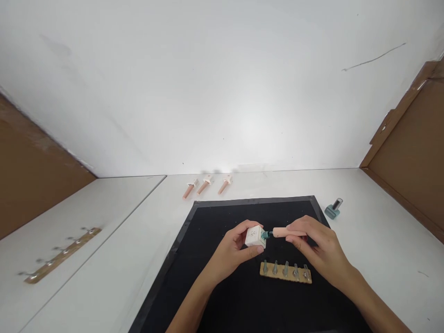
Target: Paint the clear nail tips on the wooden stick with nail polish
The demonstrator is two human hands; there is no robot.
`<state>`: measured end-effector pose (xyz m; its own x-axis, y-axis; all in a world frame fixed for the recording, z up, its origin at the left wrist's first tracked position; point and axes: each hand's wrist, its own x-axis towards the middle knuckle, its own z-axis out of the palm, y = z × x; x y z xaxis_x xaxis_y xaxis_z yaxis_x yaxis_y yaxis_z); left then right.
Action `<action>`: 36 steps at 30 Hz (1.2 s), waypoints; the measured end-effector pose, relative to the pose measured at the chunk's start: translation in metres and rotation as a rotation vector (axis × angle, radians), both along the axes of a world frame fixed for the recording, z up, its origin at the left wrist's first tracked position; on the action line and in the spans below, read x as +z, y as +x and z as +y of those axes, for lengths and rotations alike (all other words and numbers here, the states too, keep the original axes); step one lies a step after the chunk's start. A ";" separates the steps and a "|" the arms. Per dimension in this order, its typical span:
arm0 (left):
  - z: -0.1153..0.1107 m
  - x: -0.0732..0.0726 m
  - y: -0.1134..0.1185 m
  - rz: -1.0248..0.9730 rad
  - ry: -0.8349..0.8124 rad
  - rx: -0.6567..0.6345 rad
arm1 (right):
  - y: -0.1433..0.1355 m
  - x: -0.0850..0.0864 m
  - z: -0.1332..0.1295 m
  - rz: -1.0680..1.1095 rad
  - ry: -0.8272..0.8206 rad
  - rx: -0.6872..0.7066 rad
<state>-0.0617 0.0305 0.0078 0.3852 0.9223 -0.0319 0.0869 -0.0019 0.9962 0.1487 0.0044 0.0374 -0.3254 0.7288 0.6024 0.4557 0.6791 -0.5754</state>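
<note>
My left hand (239, 245) is closed around a white, square nail polish bottle (255, 236), tilted so its neck points right. Green polish coats the neck. Between the fingers of my right hand (314, 238) is the long pink brush cap (280, 232), its dark brush stem lying at the bottle's mouth. Just below both hands, a tan strip (285, 273) lies on the black mat (229, 296) with several nail tips standing on it. Some of these tips look green, the right-hand ones clearer.
Three pink-capped polish bottles (204, 186) lie at the back of the white table. A green bottle with a dark cap (333, 210) stands right of the mat. Another strip with clear nail tips (64, 254) rests at far left. Brown cardboard panels (409, 134) flank the white back wall.
</note>
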 end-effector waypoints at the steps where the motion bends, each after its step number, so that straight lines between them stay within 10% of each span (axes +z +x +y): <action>1: 0.000 0.000 0.000 0.003 0.002 -0.002 | 0.000 -0.001 0.000 0.004 -0.011 0.008; 15: -0.001 0.001 -0.001 -0.029 -0.085 -0.057 | -0.004 -0.008 0.001 0.071 -0.159 0.202; 28: 0.000 0.003 -0.003 0.010 0.092 -0.085 | -0.006 -0.013 0.004 0.411 -0.693 0.193; 36: 0.001 -0.006 0.000 -0.044 0.091 0.118 | -0.030 -0.024 -0.013 0.310 -0.119 -0.117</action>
